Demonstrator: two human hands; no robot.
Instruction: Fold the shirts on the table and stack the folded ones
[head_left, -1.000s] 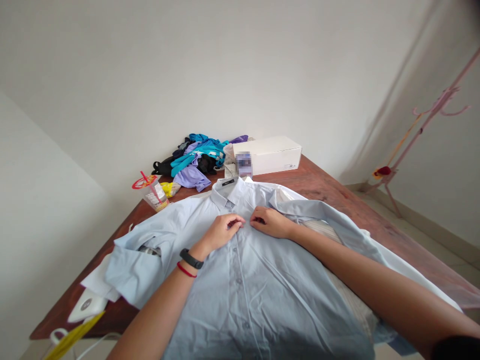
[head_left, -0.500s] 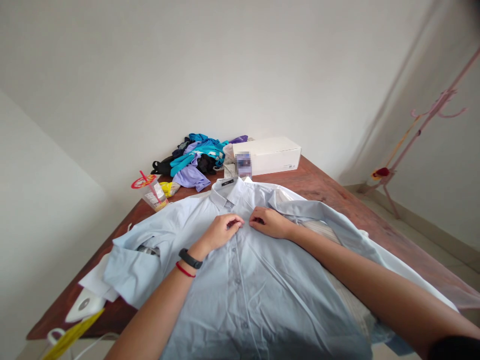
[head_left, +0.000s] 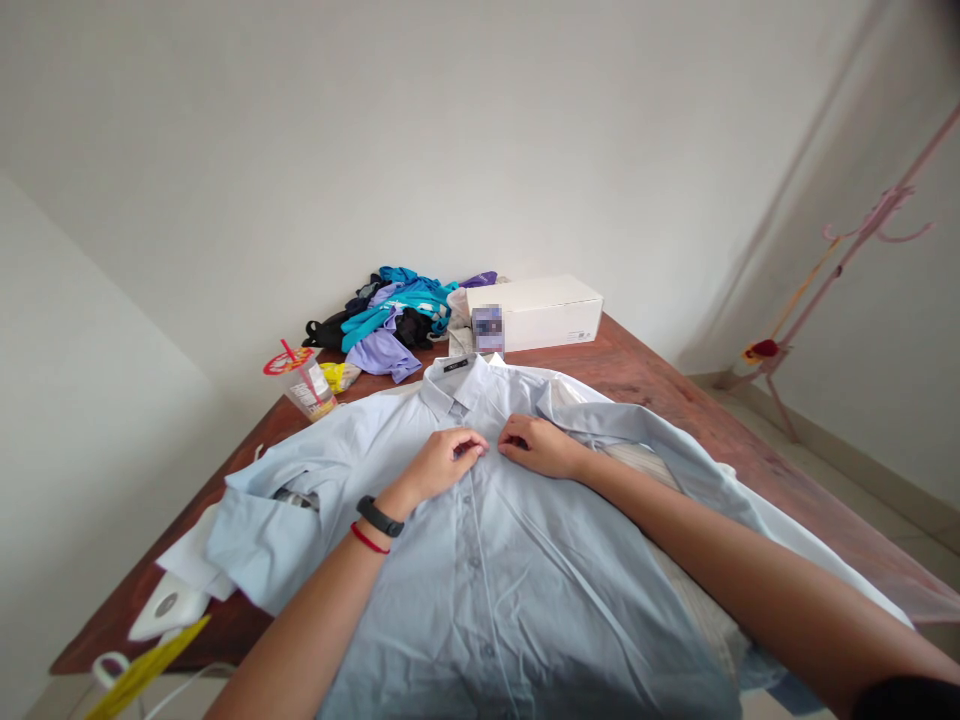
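Observation:
A light blue-grey button-up shirt lies front side up, its collar pointing away from me. Just below the collar, my left hand rests on the chest beside the button placket, fingers curled in and thumb near the index finger. Across the placket, my right hand lies on the cloth with its fingers curled under. A narrow gap separates the two hands. Whatever the fingertips hold, if anything, is hidden. One sleeve is folded at the left; the other sleeve bends along the right, above a striped cloth.
On the wooden table stand a drink cup with a red straw, a heap of clothes and a white box. A white device and a yellow strip are at the left edge. A pink rack stands right.
Both hands stay in the same place on the shirt with the same curled fingers. Only a very slight shift of the camera shows.

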